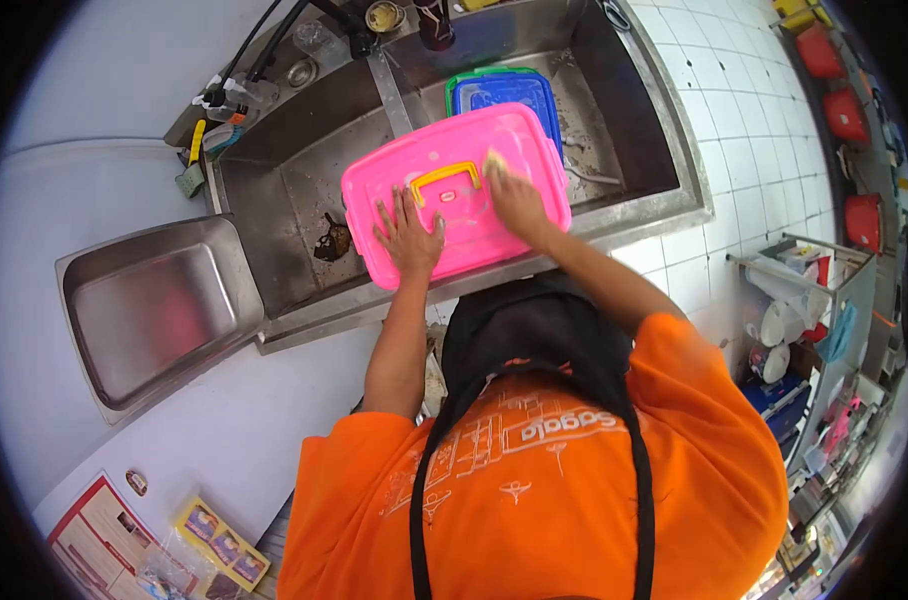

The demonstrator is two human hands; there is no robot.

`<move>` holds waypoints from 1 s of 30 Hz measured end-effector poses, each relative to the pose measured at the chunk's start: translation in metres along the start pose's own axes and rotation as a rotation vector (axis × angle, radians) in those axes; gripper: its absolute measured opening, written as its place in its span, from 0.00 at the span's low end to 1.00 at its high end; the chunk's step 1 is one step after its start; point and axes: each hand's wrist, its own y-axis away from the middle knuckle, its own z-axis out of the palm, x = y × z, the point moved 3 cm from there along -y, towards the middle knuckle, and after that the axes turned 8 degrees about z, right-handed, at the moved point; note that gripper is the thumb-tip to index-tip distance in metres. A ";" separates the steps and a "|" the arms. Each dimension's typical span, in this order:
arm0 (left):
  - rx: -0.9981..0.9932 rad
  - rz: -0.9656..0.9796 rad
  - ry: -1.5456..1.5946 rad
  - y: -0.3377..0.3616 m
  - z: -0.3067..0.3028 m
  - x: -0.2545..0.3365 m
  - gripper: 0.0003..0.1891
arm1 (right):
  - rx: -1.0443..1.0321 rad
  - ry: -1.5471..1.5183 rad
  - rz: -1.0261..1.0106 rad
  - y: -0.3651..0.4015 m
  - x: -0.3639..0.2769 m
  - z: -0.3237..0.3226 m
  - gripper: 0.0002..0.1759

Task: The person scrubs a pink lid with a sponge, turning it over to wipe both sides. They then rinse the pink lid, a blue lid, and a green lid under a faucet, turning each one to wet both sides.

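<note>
A pink plastic lid (474,132) with a yellow handle (446,176) lies across the front of the steel sink (629,218). My left hand (412,240) rests on the lid with its fingers spread, left of the handle. In my right hand (519,208) is a small yellowish sponge (494,162), pressed to the lid's right part. Behind the pink lid, a blue lid (502,92) sits in the right basin. A green edge (452,95) shows beneath the blue one.
To the left stands a steel pan (144,330). A brush with a yellow handle (196,140) is by the sink's left corner, near bottles (236,100). A black tap (358,38) and a dark cup (435,25) are at the back. At right is a wire rack (834,290).
</note>
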 end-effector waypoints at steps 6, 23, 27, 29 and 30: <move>-0.010 0.007 0.017 0.005 -0.001 0.000 0.43 | -0.228 -0.091 0.228 -0.036 0.008 -0.005 0.18; -0.011 0.021 -0.030 0.002 0.004 -0.005 0.38 | -0.297 -0.240 0.596 -0.056 0.046 0.004 0.14; 0.017 0.007 0.003 -0.002 0.002 -0.005 0.38 | -0.424 -0.251 0.521 0.026 0.041 -0.043 0.12; 0.018 0.015 -0.006 0.000 0.004 -0.007 0.37 | -0.512 -0.236 0.487 0.041 0.036 -0.073 0.11; 0.015 0.021 -0.004 0.001 0.005 -0.007 0.37 | -0.585 -0.232 0.457 0.044 0.035 -0.079 0.09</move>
